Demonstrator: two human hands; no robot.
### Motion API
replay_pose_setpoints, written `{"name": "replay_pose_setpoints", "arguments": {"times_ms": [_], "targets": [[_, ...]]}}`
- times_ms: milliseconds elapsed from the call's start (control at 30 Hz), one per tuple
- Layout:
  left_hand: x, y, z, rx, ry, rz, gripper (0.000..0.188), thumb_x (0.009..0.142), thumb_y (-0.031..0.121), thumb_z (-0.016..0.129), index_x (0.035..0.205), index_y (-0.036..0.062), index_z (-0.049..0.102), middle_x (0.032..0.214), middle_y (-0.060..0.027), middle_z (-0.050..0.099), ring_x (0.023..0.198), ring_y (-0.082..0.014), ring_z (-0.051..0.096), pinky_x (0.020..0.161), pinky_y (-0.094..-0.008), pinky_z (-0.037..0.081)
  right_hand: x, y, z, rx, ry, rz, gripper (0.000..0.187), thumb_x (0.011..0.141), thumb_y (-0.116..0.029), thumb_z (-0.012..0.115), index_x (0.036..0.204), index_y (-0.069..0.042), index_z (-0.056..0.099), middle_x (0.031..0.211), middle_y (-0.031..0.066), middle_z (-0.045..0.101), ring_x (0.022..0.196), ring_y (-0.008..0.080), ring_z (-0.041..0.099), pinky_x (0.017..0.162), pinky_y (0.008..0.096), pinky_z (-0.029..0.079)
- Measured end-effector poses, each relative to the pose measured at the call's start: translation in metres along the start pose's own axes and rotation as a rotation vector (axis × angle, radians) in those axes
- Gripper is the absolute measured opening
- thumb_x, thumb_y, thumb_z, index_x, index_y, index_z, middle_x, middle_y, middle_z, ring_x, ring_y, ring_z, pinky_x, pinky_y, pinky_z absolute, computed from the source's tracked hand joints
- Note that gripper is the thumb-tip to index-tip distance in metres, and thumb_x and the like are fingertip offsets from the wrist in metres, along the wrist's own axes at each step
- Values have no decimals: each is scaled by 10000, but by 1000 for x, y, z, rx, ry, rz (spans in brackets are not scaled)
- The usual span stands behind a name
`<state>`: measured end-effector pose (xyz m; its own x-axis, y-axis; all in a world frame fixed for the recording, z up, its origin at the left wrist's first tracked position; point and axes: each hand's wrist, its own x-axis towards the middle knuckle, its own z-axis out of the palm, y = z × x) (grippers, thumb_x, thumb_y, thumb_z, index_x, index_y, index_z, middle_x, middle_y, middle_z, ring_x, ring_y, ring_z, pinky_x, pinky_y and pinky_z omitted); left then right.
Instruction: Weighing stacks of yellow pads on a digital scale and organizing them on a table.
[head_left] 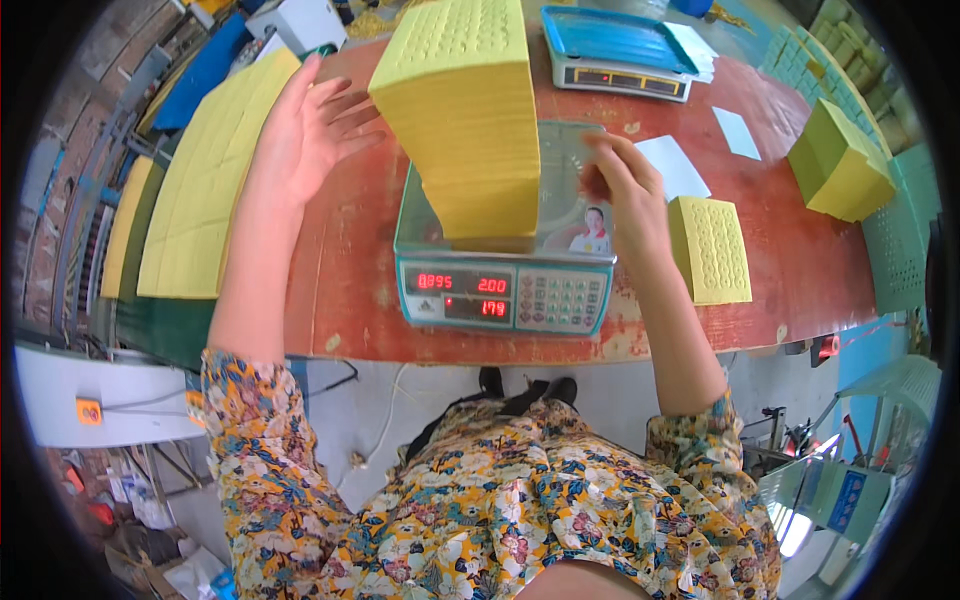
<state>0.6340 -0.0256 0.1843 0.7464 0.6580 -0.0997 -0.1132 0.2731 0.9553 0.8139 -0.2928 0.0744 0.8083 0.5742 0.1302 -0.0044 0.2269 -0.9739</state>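
A tall stack of yellow embossed paper sheets [470, 140] stands on the platform of a digital weighing scale [508, 292], whose red display is lit. The stack's top leans a little to the left. To the left of the stack, my left hand [318, 125] is raised with its fingers spread, apart from the paper. My right hand [632, 185] hovers over the scale's right edge, off the stack. Its fingers are loosely bent and slightly blurred, and I see nothing held in them. Below the right hand, a small yellow block of patterned sheets [712, 250] lies on the red table.
A second scale with a blue tray [620, 45] stands at the back. Another yellow stack [842, 160] sits far right. White paper pieces [675, 168] lie between. Large yellow sheets [205, 190] cover the left side. The red tabletop [350, 250] ends in front of me.
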Motion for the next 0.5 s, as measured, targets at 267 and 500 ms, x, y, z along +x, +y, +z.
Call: {"name": "replay_pose_setpoints", "arguments": {"times_ms": [267,500], "targets": [[64,9,69,311,-308,-138,509,946,441,596,1275,53,594,1217,-92,652,1126,-185,619,961,-369,488,116,89,43,101,19,-24,470,1020,-397,454,1256,-21,608,1168,96,655,1055,182,598,886,332,469],[16,14,45,375,-446,-430,501,967,397,572,1330,52,552,1262,-87,644,1123,-176,634,974,-330,492,33,65,49,4,36,47,462,1028,-374,442,1232,2,616,1120,118,684,1042,179,612,934,314,446]]}}
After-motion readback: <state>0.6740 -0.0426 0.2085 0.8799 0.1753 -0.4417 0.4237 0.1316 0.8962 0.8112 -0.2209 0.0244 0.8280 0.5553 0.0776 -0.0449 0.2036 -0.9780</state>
